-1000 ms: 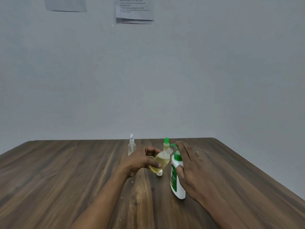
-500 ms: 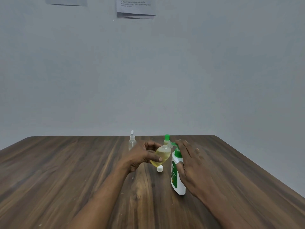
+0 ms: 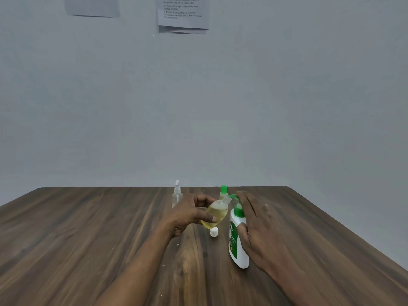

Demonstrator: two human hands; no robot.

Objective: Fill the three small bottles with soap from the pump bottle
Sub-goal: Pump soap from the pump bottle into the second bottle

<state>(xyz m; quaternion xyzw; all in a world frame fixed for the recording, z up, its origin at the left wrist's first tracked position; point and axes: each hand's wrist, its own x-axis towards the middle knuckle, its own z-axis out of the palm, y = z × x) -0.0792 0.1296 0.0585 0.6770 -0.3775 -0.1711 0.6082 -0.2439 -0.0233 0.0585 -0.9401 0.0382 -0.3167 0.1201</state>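
My left hand [image 3: 189, 215] grips a small clear bottle [image 3: 215, 215] holding yellow soap, tilted with its open neck right under the green spout of the pump bottle [image 3: 237, 246]. That white pump bottle stands on the table. My right hand [image 3: 254, 219] lies over it, straight fingers on the green pump head and thumb against the white body. A white cap [image 3: 214, 232] lies on the table below the tilted bottle. Behind stand a clear spray-top bottle [image 3: 176, 195] and a small green-capped bottle [image 3: 223, 192].
The dark wooden table [image 3: 88, 239] ends at a far edge just behind the bottles and slants away at the right. A plain grey wall with printed sheets [image 3: 183, 15] rises behind it.
The view has shifted slightly. My left hand keeps the tilted bottle at the spout, and my right hand stays on the pump head with little visible movement.
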